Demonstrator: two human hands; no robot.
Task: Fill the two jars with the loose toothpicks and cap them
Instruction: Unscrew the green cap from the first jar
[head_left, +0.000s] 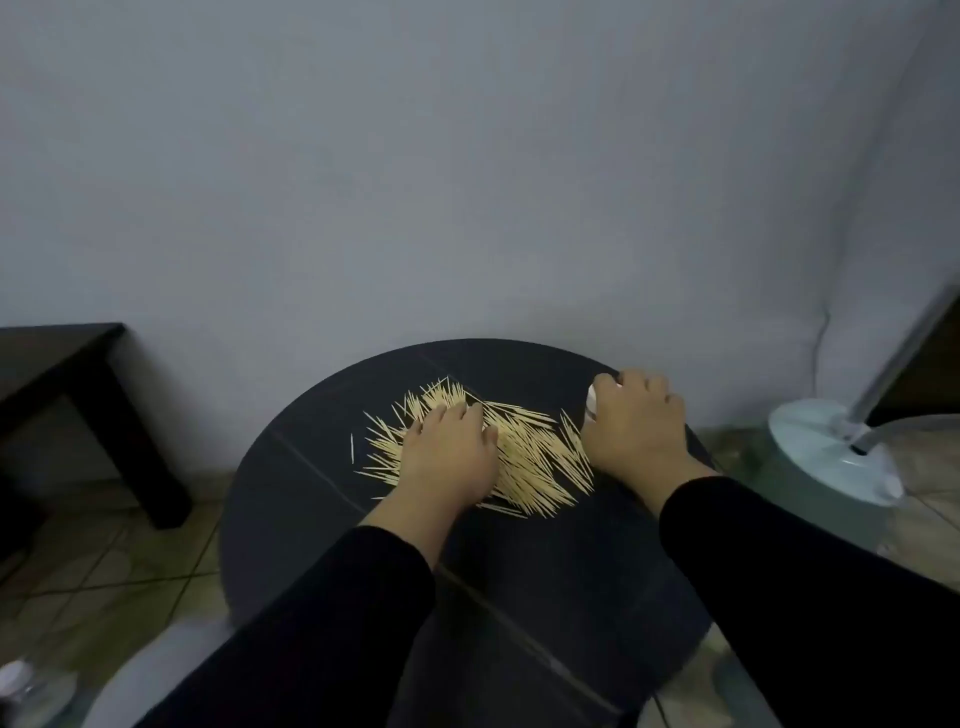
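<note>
Toothpicks (524, 457) lie heaped on the far half of the round table (311, 519). The left hand (447, 452) rests on the heap's left part. The right hand (631, 426), just right of it, wraps a small container (591, 401). Beyond the table, a side table (62, 374) stands to the left and a floor-stand base (826, 457) to the right.

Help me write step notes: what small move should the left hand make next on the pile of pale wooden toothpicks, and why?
Probably close the left hand to gather a bunch from the pile of pale wooden toothpicks: it rests on the pile, spread over the round dark table, and the right hand grips a small white object, likely a jar, right beside it.
</note>
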